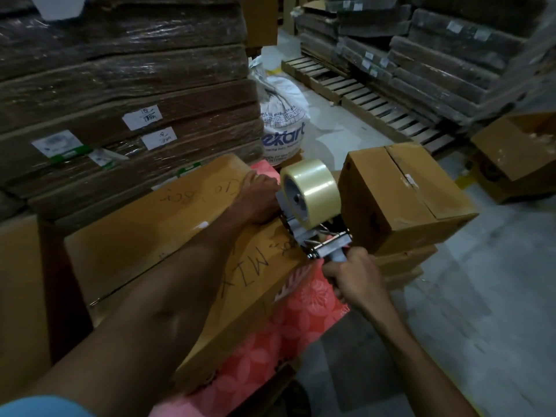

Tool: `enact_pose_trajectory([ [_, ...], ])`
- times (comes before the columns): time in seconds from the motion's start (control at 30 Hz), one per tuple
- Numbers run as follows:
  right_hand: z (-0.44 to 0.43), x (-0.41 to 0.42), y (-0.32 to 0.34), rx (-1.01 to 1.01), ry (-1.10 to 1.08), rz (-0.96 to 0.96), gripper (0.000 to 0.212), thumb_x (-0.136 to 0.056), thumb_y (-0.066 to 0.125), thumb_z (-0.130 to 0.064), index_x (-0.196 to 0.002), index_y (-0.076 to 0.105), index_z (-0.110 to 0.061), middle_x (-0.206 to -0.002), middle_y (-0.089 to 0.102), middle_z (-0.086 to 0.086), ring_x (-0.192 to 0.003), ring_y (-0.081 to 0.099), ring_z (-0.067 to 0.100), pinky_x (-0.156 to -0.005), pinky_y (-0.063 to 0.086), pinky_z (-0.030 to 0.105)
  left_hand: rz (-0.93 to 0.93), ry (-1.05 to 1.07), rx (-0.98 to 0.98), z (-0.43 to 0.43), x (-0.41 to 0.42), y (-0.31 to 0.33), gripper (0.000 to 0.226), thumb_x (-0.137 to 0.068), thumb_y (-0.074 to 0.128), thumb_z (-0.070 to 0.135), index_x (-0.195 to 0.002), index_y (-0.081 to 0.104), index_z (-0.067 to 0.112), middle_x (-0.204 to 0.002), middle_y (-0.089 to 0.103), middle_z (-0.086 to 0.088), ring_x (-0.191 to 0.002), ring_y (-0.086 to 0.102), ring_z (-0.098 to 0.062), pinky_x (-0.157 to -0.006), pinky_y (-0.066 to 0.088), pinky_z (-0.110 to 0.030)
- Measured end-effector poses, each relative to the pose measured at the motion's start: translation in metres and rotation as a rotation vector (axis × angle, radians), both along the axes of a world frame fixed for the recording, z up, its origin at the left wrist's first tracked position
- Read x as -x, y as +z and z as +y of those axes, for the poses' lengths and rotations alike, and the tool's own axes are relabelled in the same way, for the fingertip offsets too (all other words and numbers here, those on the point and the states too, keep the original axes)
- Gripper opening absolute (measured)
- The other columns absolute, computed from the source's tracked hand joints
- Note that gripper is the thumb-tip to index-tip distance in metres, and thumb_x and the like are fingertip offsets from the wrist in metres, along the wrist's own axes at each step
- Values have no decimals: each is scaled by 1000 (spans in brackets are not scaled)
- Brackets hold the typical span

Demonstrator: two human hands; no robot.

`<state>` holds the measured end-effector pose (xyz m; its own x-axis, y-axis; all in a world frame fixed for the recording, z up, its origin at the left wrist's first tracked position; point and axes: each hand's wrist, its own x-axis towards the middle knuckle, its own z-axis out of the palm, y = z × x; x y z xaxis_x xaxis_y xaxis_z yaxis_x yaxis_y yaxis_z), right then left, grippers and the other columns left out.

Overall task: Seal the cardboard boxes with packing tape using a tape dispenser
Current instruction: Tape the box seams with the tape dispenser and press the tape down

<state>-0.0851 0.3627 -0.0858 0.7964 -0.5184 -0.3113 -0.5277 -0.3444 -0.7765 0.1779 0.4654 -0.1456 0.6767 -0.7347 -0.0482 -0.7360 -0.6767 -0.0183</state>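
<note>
A long cardboard box (156,236) with handwriting on its top lies in front of me on a pink flowered surface (301,320). My left hand (258,197) rests flat on the box top at its far right end, next to the seam. My right hand (352,278) grips the handle of a metal tape dispenser (316,233), which carries a big roll of clear tape (316,183). The dispenser's front end sits at the box's right edge, just right of my left hand. A second cardboard box (406,194) with closed flaps stands to the right, on flat cardboard.
Tall stacks of plastic-wrapped flat cardboard (120,100) fill the left and back. A white printed sack (282,115) stands behind the boxes. Wooden pallets (376,103) with more bundles lie at the back right. Another open box (517,155) sits at the far right on the grey floor.
</note>
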Motion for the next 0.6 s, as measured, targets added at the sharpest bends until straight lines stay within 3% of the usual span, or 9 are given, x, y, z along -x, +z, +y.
enact_pose_trajectory([
  [0.07,-5,-7,5,14,19,2,20,-73,72,-11,-58,61,-3,-55,62,16,-48,55,31,-50,50,45,44,24,19,3,-3,3,60,-83,36,50,-134,56,24,-140,53,-5,-135,40,-27,-120,15,-52],
  [0.17,-19,-5,6,17,25,23,21,-71,72,-11,-61,59,2,-64,67,22,-56,62,44,-51,52,50,39,14,38,1,4,10,60,-83,38,50,-132,59,25,-140,54,-5,-136,39,-26,-120,14,-52],
  [0.23,-26,8,6,13,52,70,22,-77,72,-13,-63,61,-1,-70,67,22,-58,63,40,-54,53,48,21,-5,22,1,8,13,61,-85,32,55,-130,60,27,-137,56,-5,-135,41,-26,-119,15,-53],
  [0.33,-37,37,3,40,32,101,21,-69,71,-22,-60,63,-5,-63,65,16,-55,61,33,-50,50,43,47,-4,18,2,10,14,74,-86,14,68,-120,65,27,-122,61,-3,-125,47,-25,-118,14,-54],
  [0.43,-41,61,-3,-75,-15,99,12,-78,67,-1,-67,62,1,-53,61,14,-45,55,25,-48,43,33,76,4,86,4,13,15,84,-84,4,76,-115,68,33,-117,62,0,-123,48,-22,-118,12,-56],
  [0.53,-37,64,-13,-88,-17,71,16,-78,64,4,-63,60,-1,-53,59,15,-45,53,25,-48,43,35,73,-83,118,6,16,16,76,-90,7,71,-119,68,36,-118,63,4,-125,48,-19,-118,10,-56],
  [0.6,-36,62,-19,-83,-10,54,21,-78,64,3,-61,58,-6,-49,57,9,-43,52,23,-45,41,31,98,-188,259,5,29,20,55,-99,25,58,-114,70,29,-118,65,4,-120,51,-16,-117,17,-51],
])
